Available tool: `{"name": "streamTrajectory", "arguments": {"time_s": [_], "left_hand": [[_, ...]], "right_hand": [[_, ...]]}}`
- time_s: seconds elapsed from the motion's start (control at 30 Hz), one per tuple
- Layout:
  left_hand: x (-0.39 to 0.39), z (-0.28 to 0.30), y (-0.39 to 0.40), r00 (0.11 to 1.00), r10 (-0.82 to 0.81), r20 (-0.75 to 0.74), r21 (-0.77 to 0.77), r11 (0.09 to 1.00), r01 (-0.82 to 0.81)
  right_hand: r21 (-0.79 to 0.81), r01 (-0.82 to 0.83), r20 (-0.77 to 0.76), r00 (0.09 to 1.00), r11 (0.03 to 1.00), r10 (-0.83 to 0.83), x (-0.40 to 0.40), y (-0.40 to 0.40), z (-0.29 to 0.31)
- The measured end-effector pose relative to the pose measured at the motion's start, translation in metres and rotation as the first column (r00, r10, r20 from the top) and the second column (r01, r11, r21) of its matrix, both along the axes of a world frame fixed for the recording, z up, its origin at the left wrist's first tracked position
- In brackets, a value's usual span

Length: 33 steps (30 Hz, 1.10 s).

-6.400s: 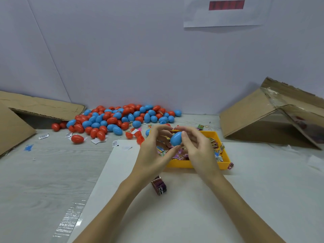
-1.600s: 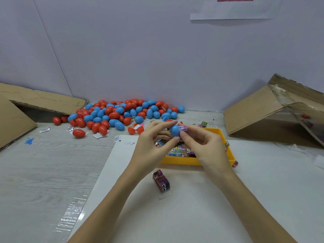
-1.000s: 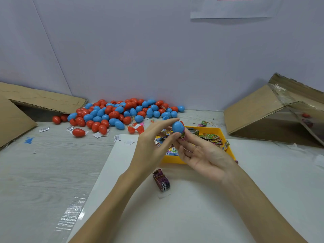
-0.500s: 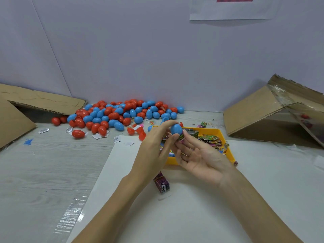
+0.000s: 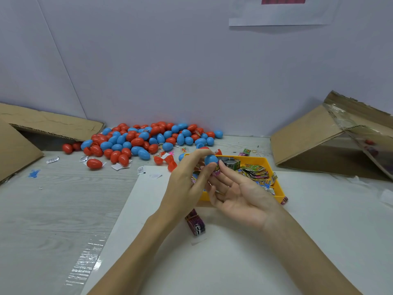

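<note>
view: head camera, looking down at both hands
blue egg (image 5: 210, 159): up in the air, over the near left corner of the yellow tray (image 5: 276, 185)
left hand (image 5: 187, 184): grip pinching the blue egg between thumb and pointer finger
right hand (image 5: 240, 194): palm up, grip spread, fingers straight, fingertips (image 5: 221, 167) by the small purple packet (image 5: 217, 171) just under the egg
tray: on the white sheet (image 5: 234, 262), behind the hands, with bright little packets inside
egg heap (image 5: 148, 139): red and blue, far back by the wall, left of the tray
purple roll (image 5: 195, 224): flat on the sheet, beside the left wrist
cardboard boxes: one far left (image 5: 12, 150), one far right (image 5: 308, 135)
surface (image 5: 53, 209): grey wood look
</note>
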<state>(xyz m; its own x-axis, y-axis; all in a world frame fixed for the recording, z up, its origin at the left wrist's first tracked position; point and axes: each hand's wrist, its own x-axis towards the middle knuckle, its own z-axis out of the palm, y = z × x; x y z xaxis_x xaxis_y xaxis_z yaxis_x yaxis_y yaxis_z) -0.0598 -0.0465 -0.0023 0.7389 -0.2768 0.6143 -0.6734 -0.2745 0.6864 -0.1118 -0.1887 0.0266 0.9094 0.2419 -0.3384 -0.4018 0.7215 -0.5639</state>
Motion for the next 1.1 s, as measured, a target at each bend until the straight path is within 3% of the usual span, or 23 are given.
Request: {"name": "streamTrajectory", "arguments": {"time_s": [0.13,0.33,0.67,1.1], "left_hand": [[-0.001,0.003,0.001,0.998,-0.047,-0.037,-0.067,0.997,0.044],[0.001,-0.002,0.001,1.0,-0.003,-0.025,-0.014,1.0,0.002],[-0.004,-0.003,-0.005,1.0,0.006,0.022,-0.055,0.998,-0.004],[-0.01,-0.001,-0.008,0.997,-0.045,-0.065,-0.12,0.992,0.037]], "right_hand": [[-0.002,-0.013,-0.01,1.0,1.0,0.013,0.0,-0.003,0.001],[0.035,-0.03,-0.022,0.999,0.999,0.031,0.001,0.001,-0.003],[0.037,-0.012,-0.015,1.0,0.999,0.013,0.001,0.003,-0.005],[-0.006,-0.004,0.004,1.0,1.0,0.004,0.001,0.007,-0.003]]}}
